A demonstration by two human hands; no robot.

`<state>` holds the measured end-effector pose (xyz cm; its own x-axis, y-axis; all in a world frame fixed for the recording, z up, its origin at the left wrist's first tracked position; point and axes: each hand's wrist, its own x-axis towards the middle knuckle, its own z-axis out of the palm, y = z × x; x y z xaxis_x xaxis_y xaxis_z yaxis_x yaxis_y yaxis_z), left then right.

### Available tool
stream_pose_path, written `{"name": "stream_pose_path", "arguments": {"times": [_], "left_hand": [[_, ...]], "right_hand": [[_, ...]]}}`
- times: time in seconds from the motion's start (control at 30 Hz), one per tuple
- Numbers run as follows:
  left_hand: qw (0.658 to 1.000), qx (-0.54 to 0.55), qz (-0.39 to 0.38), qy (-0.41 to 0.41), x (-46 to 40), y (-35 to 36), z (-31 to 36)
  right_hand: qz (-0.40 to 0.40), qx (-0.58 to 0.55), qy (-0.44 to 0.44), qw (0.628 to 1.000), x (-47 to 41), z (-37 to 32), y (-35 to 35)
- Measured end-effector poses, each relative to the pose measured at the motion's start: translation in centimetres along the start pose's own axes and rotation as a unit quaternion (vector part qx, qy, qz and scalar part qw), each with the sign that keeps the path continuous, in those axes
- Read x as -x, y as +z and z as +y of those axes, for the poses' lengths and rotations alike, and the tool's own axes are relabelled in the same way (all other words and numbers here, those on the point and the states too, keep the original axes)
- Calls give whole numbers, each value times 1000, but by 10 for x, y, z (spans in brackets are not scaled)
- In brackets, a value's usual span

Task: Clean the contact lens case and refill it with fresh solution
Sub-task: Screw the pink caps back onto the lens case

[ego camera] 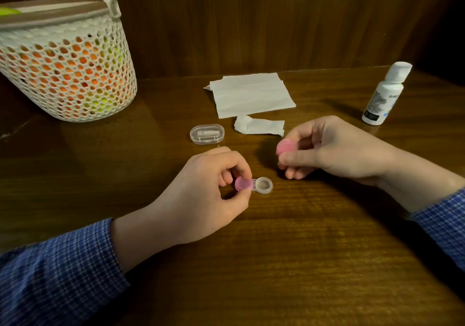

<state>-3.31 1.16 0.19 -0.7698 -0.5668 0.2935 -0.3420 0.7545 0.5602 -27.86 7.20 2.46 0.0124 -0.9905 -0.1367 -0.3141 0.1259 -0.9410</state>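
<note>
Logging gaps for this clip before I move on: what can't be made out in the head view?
- Open well of the lens case: dry or holding liquid, too small to tell.
- Capped well: hidden under the pink cap that the left hand pinches.
- Bottle label: print too small.
- Basket: cut off by the left edge; contents show only as colours through the mesh.
- Second pink cap: partly covered by the right hand.
</note>
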Motion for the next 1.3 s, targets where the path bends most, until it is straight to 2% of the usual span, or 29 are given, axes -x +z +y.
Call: {"name": "stream_pose_path", "arguments": {"times": [0.13, 0.33, 0.47, 0.77, 0.93, 1.03, 1.17, 1.3], "left_hand": [[1000, 0, 3, 6, 0, 0, -1], [1000, -3, 1, 6, -1, 1, -1], [1000, -1, 0, 2, 0, 0, -1], [1000, -6, 1, 6, -1, 1, -3], [1000, -4, 2, 5, 0, 1, -3], [1000, -3, 1, 4, 0, 1, -3], [1000, 0, -1, -1, -1, 2, -3], [1000, 4, 0, 2, 0, 2, -3]], "right_hand": [[15, -1, -8, 1000, -2, 0, 2], [-4, -132, 24, 991, -5, 1, 5], [-23, -238, 40, 970, -9, 0, 6], [-34, -361, 87, 928, -12, 2, 1], [-7, -447, 133, 885, -11, -2, 4], [26, -441, 153, 884, -12, -1, 2], [29, -434, 151, 888, -10, -2, -2], [56, -384, 137, 911, -12, -2, -2]]}}
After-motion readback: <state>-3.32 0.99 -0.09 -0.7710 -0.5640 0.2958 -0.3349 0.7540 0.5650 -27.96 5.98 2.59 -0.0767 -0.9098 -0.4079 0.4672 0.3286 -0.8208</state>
